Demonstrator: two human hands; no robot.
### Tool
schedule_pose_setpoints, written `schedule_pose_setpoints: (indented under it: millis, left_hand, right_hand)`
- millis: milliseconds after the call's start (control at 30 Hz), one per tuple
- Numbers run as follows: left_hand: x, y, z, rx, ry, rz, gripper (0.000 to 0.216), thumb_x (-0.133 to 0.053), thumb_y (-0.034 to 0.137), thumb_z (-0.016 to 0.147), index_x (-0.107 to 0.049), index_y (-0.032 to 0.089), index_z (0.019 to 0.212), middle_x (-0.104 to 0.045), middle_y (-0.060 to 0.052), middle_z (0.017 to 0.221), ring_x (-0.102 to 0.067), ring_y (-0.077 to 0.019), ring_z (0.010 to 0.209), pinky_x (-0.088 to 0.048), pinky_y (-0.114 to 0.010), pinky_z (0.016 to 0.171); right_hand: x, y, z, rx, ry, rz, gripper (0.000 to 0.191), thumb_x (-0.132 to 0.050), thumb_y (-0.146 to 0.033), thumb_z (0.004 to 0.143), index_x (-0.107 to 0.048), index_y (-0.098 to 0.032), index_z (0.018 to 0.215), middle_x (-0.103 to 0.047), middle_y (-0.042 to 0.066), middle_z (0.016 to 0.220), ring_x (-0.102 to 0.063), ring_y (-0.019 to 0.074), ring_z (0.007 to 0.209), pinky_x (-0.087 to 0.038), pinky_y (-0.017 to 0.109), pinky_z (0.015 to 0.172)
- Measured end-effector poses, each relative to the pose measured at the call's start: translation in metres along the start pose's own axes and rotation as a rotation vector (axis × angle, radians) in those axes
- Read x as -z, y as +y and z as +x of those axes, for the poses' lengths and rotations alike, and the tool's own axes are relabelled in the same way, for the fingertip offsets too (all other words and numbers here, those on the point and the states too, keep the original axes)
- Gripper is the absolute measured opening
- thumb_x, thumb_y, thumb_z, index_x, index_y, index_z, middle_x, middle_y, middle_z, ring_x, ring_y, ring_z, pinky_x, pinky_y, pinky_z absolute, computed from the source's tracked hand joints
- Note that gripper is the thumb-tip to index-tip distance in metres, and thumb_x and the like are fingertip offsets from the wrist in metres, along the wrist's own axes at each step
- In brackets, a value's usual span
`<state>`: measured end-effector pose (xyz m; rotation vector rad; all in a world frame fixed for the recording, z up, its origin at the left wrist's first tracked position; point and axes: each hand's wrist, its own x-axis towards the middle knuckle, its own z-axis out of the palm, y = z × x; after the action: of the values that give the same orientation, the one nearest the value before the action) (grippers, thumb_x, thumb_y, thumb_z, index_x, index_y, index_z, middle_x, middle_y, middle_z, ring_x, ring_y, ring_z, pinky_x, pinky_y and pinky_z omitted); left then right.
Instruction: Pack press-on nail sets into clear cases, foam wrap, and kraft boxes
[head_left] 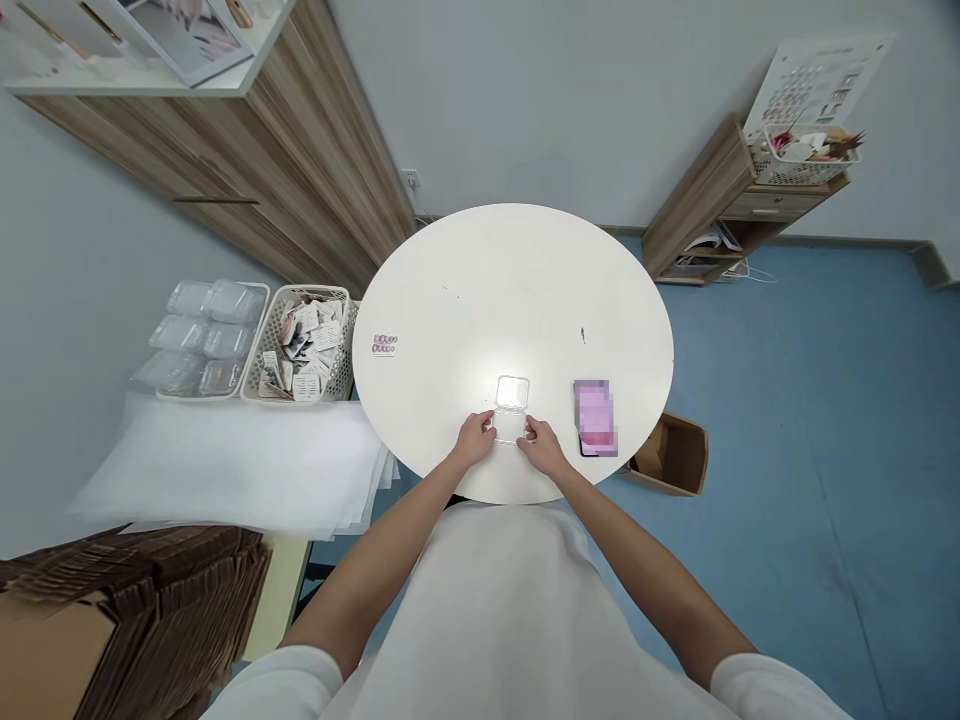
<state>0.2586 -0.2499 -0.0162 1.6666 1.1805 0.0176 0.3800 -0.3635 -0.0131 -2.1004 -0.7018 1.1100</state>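
A small clear plastic case (511, 427) lies near the front edge of the round white table (510, 270), its lid (513, 391) swung up and away from me. My left hand (475, 438) grips the case's left side between thumb and fingers. On the right side, the thumb and fingers of my right hand (541, 445) pinch it in the same way. Nothing shows inside the case. Further left on the table lies a small card of pinkish press-on nails (385, 345). A phone (595, 418), its screen blurred out, rests to the right of my right hand.
Left of the table stand a white basket (259, 385) of cards and a tray with several clear packs (204, 335). Below them are white sheets (240, 470) and stacked cardboard (172, 610). An open cardboard box (679, 455) sits on the floor at right.
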Motion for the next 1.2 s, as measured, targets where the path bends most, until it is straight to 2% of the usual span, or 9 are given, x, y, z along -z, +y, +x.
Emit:
schedule_pose_setpoints:
  millis: [233, 600, 767, 833, 900, 1067, 1200]
  left_hand:
    - [-0.004, -0.004, -0.004, -0.039, -0.031, 0.06, 0.049, -0.048, 0.018, 0.07, -0.046, 0.017, 0.119, -0.053, -0.008, 0.103, -0.051, -0.0161, 0.086, -0.041, -0.028, 0.079]
    - [-0.002, -0.008, -0.014, -0.034, 0.0, -0.068, 0.051, -0.049, 0.012, 0.071, -0.043, 0.017, 0.121, -0.056, -0.008, 0.107, -0.052, -0.0172, 0.095, -0.042, -0.031, 0.082]
    - [0.014, -0.014, -0.015, -0.076, 0.005, -0.041, 0.049, -0.05, 0.016, 0.072, -0.044, 0.018, 0.12, -0.054, -0.009, 0.112, -0.051, -0.0178, 0.098, -0.042, -0.032, 0.083]
    - [0.032, -0.019, -0.01, -0.126, 0.027, 0.016, 0.048, -0.05, 0.019, 0.073, -0.043, 0.019, 0.12, -0.052, -0.009, 0.113, -0.051, -0.0181, 0.099, -0.042, -0.033, 0.083]
    - [0.06, -0.026, 0.0, -0.184, 0.07, 0.103, 0.046, -0.049, 0.022, 0.074, -0.043, 0.018, 0.12, -0.051, -0.009, 0.115, -0.051, -0.0188, 0.1, -0.042, -0.033, 0.083]
    - [0.155, -0.044, 0.04, -0.297, 0.214, 0.394, 0.044, -0.05, 0.024, 0.073, -0.046, 0.013, 0.116, -0.052, -0.012, 0.111, -0.047, -0.0231, 0.104, -0.036, -0.035, 0.09]
    - [0.225, -0.047, 0.073, -0.23, 0.271, 0.664, 0.044, -0.052, 0.025, 0.073, -0.046, 0.019, 0.116, -0.049, -0.011, 0.113, -0.042, -0.029, 0.107, -0.032, -0.041, 0.089]
  right_hand:
    - [-0.005, 0.007, -0.005, 0.032, -0.003, 0.0, 0.053, -0.049, -0.026, 0.068, -0.041, -0.02, 0.12, -0.048, 0.006, 0.101, -0.051, 0.0154, 0.089, -0.046, 0.028, 0.074]
    - [-0.01, 0.015, -0.01, 0.078, 0.012, 0.05, 0.06, -0.048, -0.026, 0.071, -0.031, -0.02, 0.128, -0.046, 0.007, 0.105, -0.05, 0.0176, 0.096, -0.045, 0.034, 0.083]
    - [-0.006, -0.003, -0.016, 0.131, 0.163, 0.016, 0.06, -0.048, -0.026, 0.073, -0.028, -0.023, 0.129, -0.044, 0.008, 0.111, -0.049, 0.0193, 0.096, -0.044, 0.039, 0.084]
    - [-0.006, -0.022, -0.015, 0.202, 0.228, -0.018, 0.059, -0.047, -0.025, 0.073, -0.028, -0.023, 0.129, -0.042, 0.009, 0.114, -0.046, 0.0207, 0.101, -0.042, 0.04, 0.086]
    - [-0.011, -0.044, -0.01, 0.279, 0.23, -0.072, 0.055, -0.046, -0.025, 0.074, -0.031, -0.024, 0.127, -0.042, 0.008, 0.116, -0.042, 0.0217, 0.106, -0.04, 0.041, 0.089]
    - [-0.045, -0.099, 0.022, 0.331, 0.076, -0.22, 0.049, -0.046, -0.024, 0.075, -0.038, -0.026, 0.124, -0.042, 0.007, 0.115, -0.039, 0.0228, 0.109, -0.04, 0.04, 0.088]
    - [-0.084, -0.13, 0.062, 0.33, -0.013, -0.31, 0.051, -0.047, -0.022, 0.075, -0.037, -0.025, 0.125, -0.043, 0.007, 0.113, -0.039, 0.0229, 0.108, -0.04, 0.039, 0.087]
